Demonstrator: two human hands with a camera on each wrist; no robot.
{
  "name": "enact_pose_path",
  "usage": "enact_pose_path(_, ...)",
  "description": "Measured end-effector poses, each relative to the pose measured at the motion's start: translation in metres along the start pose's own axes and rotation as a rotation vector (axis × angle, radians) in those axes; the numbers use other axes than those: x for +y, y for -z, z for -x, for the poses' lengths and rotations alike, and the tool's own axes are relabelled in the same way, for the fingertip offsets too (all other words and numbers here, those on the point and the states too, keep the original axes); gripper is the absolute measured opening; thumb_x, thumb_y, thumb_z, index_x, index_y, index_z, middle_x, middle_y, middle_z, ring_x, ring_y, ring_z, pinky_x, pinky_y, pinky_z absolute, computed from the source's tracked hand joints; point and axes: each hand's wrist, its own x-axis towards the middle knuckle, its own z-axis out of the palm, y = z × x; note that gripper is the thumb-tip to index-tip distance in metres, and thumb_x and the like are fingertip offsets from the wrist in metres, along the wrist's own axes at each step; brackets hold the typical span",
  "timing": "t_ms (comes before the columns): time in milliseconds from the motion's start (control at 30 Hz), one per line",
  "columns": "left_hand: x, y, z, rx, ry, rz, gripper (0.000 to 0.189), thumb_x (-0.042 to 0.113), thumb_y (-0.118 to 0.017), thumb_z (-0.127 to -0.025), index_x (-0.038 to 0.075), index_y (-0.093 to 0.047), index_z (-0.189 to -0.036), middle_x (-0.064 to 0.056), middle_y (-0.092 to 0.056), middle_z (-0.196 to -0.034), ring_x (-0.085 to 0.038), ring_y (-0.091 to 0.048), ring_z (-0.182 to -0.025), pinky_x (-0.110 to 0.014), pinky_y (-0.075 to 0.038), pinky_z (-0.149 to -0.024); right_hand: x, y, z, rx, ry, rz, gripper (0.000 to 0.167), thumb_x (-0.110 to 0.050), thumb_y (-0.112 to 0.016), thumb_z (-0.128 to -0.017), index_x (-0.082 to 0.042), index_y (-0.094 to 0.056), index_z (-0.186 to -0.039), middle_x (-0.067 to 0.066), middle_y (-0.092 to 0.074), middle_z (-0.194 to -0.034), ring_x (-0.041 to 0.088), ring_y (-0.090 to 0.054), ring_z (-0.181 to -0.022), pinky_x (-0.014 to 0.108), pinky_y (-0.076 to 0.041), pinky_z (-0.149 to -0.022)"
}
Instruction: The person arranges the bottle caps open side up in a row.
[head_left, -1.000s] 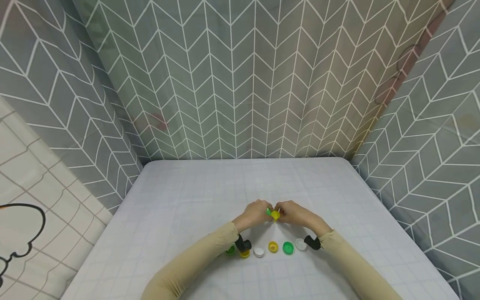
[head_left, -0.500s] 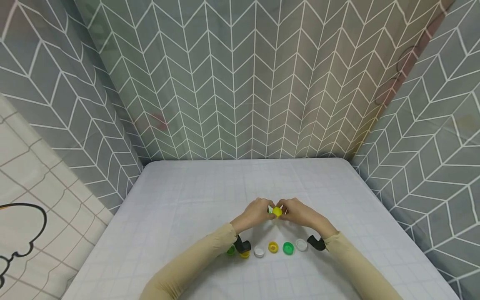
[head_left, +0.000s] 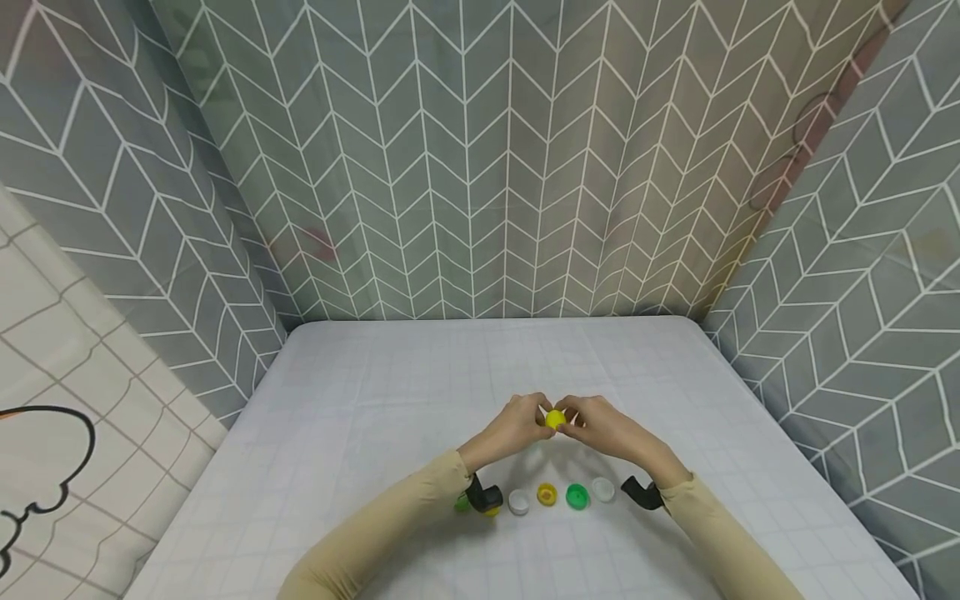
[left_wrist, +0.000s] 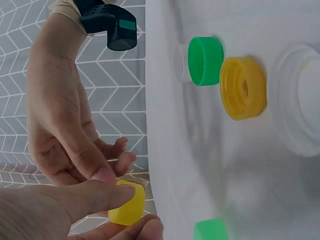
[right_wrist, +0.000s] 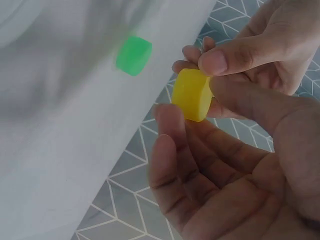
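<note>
Between both hands is a small yellow block [right_wrist: 191, 95] with rounded edges, raised above the table. My left hand [head_left: 517, 421] pinches it from the left with thumb and fingers. From the right, my right hand [head_left: 606, 429] grips the same block; the right wrist view shows that thumb against its side and fingers beneath it. A small green block [right_wrist: 134, 55] lies on the white tabletop beyond the hands. Part of it shows at the lower edge of the left wrist view, while the hands hide it in the head view.
Nearer the body, a row of round caps lies on the table [head_left: 390, 375]: a translucent white cap [head_left: 603, 489], a green cap [head_left: 577, 497], a yellow cap [head_left: 547, 494] and a white cap [head_left: 518, 502]. The left wrist camera [head_left: 484, 496] partly covers more caps.
Both hands have moved slightly forward with the yellow block and turned it. Green that showed beside the left fingers is now hidden in the head view. The caps stay where they were.
</note>
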Motion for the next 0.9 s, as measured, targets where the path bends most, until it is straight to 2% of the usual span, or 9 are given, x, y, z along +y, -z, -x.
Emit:
enact_pose_path(133,0.001,-0.001,0.001,0.017,-0.008,0.007,0.034,0.012,-0.074,-0.085,0.000,-0.060,-0.113,-0.008,-0.070,-0.086,-0.007,-0.061,-0.067,-0.019,-0.050,-0.057,0.000,0.001,0.003,0.046,0.027,0.006,0.024,-0.012,-0.064,-0.092,0.001,-0.067,-0.112,0.009,-0.070,-0.099,0.013,-0.062,-0.080,0.022,-0.050,-0.067)
enact_pose_path(367,0.002,-0.002,0.000,0.038,-0.039,0.041,0.032,0.010,-0.074,-0.084,0.002,-0.058,-0.111,-0.005,-0.069,-0.085,-0.005,-0.060,-0.067,-0.017,-0.049,-0.059,0.001,0.000,0.007,0.087,0.019,0.006,0.025,-0.012,-0.066,-0.091,0.000,-0.067,-0.112,0.008,-0.070,-0.100,0.011,-0.061,-0.079,0.022,-0.050,-0.067)
enact_pose_path(633,0.001,-0.001,0.000,0.066,-0.080,0.054,0.021,0.009,-0.074,-0.084,0.007,-0.058,-0.098,-0.002,-0.067,-0.083,-0.004,-0.060,-0.070,-0.016,-0.050,-0.061,0.003,-0.001,0.011,0.133,0.033,-0.010,0.016,-0.009,-0.067,-0.089,-0.005,-0.068,-0.105,0.004,-0.070,-0.101,0.011,-0.061,-0.078,0.021,-0.051,-0.068)
enact_pose_path(733,0.001,-0.002,0.001,0.069,-0.075,0.092,0.019,0.015,-0.073,-0.086,0.008,-0.058,-0.097,-0.003,-0.069,-0.084,-0.003,-0.061,-0.071,-0.017,-0.051,-0.062,0.004,-0.001,0.012,0.143,0.038,-0.003,0.015,-0.008,-0.066,-0.090,-0.007,-0.068,-0.105,0.002,-0.070,-0.100,0.011,-0.061,-0.078,0.022,-0.051,-0.069)
enact_pose_path(900,0.003,-0.002,0.004,0.076,-0.080,0.159,0.022,0.032,-0.067,-0.091,0.012,-0.060,-0.099,-0.001,-0.071,-0.091,-0.004,-0.065,-0.078,-0.020,-0.052,-0.067,0.007,0.002,0.014,0.158,0.032,0.007,0.016,-0.010,-0.066,-0.090,-0.011,-0.068,-0.107,-0.001,-0.071,-0.100,0.010,-0.062,-0.080,0.022,-0.050,-0.068)
